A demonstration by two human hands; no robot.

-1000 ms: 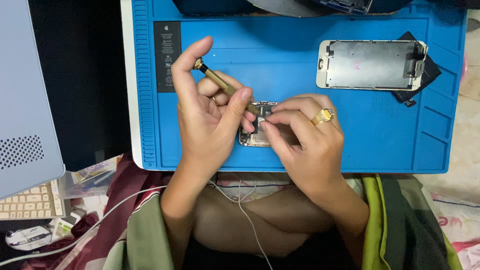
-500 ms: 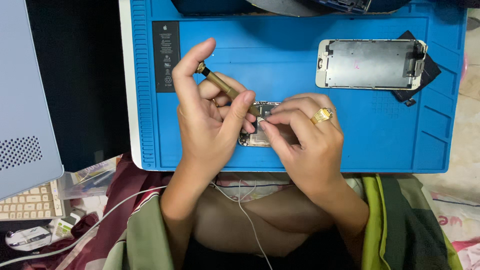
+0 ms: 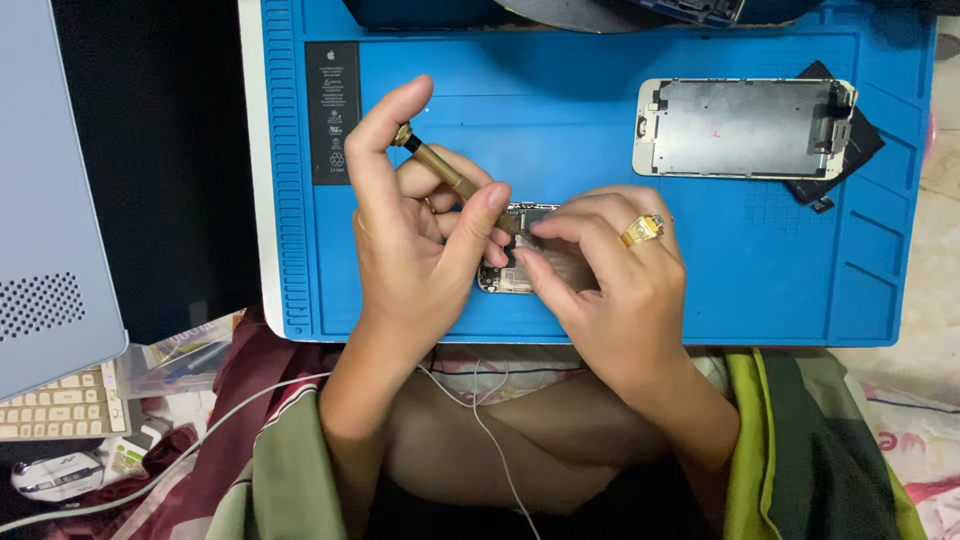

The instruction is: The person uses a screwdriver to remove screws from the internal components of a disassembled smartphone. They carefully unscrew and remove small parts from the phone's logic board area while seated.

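My left hand (image 3: pixel 415 235) grips a small brass-coloured screwdriver (image 3: pixel 440 170), its index fingertip resting on the cap and its tip pointing down at a small phone body (image 3: pixel 505 278) on the blue work mat (image 3: pixel 560 130). My right hand (image 3: pixel 610 280), with a gold ring on one finger, pinches and steadies that phone body from the right. Both hands cover most of the phone body, so its inside is largely hidden. The screwdriver tip is hidden behind my thumb.
A detached phone screen panel (image 3: pixel 745 128) lies face down at the mat's upper right, over a dark piece (image 3: pixel 860 150). A black battery (image 3: pixel 333 112) lies at the mat's upper left. A keyboard (image 3: pixel 50 405), a mouse (image 3: pixel 55 475) and a white cable (image 3: pixel 200 440) lie at the lower left.
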